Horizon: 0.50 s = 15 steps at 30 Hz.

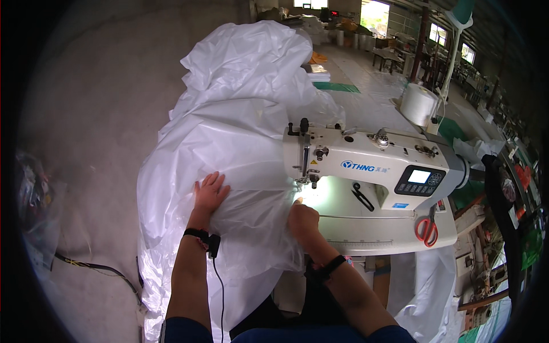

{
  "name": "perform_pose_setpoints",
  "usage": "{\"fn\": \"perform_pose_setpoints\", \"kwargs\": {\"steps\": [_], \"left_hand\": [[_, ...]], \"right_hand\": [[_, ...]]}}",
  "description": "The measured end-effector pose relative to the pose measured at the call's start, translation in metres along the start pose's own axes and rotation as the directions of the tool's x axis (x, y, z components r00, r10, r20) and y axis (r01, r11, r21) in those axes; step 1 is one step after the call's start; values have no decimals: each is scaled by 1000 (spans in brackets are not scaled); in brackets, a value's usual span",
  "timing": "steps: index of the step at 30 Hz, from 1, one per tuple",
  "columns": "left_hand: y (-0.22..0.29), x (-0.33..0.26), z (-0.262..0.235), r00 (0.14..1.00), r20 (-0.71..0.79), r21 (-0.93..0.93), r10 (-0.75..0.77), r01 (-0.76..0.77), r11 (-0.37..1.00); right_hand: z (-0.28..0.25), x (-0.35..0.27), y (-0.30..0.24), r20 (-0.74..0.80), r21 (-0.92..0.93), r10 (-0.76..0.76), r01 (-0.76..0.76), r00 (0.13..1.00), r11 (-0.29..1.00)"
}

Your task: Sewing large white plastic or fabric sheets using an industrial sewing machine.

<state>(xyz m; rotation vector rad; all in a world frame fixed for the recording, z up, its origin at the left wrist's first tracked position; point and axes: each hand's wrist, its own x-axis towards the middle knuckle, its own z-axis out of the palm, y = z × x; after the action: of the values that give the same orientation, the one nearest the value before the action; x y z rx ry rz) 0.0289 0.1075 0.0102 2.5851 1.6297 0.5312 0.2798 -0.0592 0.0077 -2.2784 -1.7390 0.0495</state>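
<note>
A large, crumpled white plastic sheet (240,128) spreads over the left side of the table and rises in a heap toward the back. Flat on it, with fingers apart, lies my left hand (210,194). My right hand (303,222) is closed at the sheet's right edge, just in front of the needle area of a white sewing machine (354,157); its fingertips point at the presser foot (301,184). The lamp lights that spot brightly. What the right fingers pinch is partly hidden, but the sheet's edge runs into them.
Black thread snips (362,197) lie on the machine bed, and red-handled scissors (426,228) at its right end. Behind the machine stands a big white thread cone (419,104). A black cable (94,264) crosses the floor at left. Tables and material fill the background.
</note>
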Motion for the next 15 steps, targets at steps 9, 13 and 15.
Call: {"fn": "perform_pose_setpoints", "kwargs": {"steps": [9,13,15], "left_hand": [[-5,-3,7,1000,-25,46,-10,11,999],[-8,-2,23,994,-100,109,45,-34,993],[-11,-9,26,986,-140,114,89,-74,991]], "right_hand": [[1,-2,-3,-7,-82,-56,55,998,995],[22,-6,15,-115,20,-44,47,992,999],[4,-14,6,-15,132,109,-106,994,986]]}}
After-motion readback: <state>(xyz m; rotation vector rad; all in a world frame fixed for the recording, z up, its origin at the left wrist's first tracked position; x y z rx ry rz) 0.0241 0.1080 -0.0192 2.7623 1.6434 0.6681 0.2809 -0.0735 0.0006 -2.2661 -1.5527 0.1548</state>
